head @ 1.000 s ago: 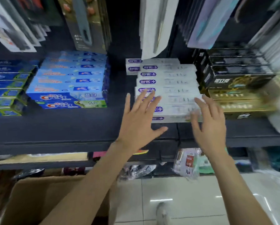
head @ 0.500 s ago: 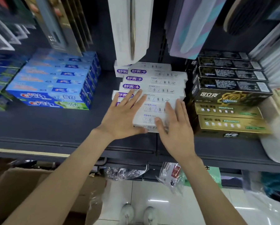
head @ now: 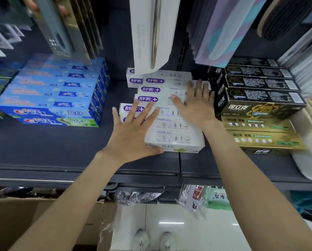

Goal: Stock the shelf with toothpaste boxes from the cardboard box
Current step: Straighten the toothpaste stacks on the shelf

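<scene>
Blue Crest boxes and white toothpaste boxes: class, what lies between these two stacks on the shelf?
Head view: only bare dark shelf separates the blue Crest boxes from the white toothpaste boxes.

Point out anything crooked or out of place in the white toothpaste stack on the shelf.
The white toothpaste boxes are not squared up: their purple-logo ends step left and right from row to row. Both the left hand and right hand lie flat on them. The blue boxes alongside sit even.
</scene>
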Demonstrator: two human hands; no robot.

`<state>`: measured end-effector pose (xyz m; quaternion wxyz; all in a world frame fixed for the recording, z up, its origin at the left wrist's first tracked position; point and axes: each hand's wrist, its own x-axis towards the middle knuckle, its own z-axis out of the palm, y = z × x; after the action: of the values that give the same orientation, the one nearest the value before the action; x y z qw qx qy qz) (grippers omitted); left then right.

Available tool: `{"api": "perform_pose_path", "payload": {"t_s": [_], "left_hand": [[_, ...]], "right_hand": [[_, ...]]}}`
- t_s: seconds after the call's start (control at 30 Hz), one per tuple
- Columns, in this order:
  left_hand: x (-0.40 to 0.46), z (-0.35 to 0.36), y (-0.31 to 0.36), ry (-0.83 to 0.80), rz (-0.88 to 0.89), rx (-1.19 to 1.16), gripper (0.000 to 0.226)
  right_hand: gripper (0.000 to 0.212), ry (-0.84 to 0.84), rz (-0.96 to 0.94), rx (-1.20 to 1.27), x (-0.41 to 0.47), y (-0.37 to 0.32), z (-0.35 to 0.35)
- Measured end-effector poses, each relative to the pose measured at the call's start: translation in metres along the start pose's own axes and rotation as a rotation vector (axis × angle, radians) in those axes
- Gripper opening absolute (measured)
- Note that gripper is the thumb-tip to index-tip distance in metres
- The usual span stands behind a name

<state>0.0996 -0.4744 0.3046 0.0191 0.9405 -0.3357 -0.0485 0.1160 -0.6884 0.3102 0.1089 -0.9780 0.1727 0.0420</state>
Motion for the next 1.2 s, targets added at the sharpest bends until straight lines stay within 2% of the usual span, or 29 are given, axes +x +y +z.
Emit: {"api": "perform_pose_path", "payload": {"t_s": [0.13, 0.33, 0.5, 0.6, 0.7, 1.2], "left_hand": [[-0.004, -0.003, -0.002, 0.013, 0.010, -0.020, 0.111], [-0.013, 0.000, -0.012, 0.013, -0.024, 0.014, 0.111], [-0.014, -0.004, -0.019, -0.014, -0.015, -0.030, 0.111], [-0.012, -0.006, -0.021, -0.023, 0.007, -0.011, 0.113], [-0.012, -0.003, -0.026, -0.012, -0.003, -0.048, 0.114], [-0.017, -0.001, -0.043, 0.038, -0.041, -0.080, 0.110]], "right_hand": [[0.080, 0.012, -0.032, -0.036, -0.009, -0.010, 0.002], [0.076, 0.006, -0.133, 0.044, -0.010, -0.040, 0.011], [0.063, 0.155, -0.013, 0.114, 0.004, -0.033, 0.003], [0.063, 0.080, 0.051, 0.242, 0.016, -0.030, 0.000], [0.060, 0.060, 0.038, 0.333, 0.018, -0.034, 0.004], [0.055, 0.040, 0.001, 0.265, 0.026, -0.055, 0.008]]}}
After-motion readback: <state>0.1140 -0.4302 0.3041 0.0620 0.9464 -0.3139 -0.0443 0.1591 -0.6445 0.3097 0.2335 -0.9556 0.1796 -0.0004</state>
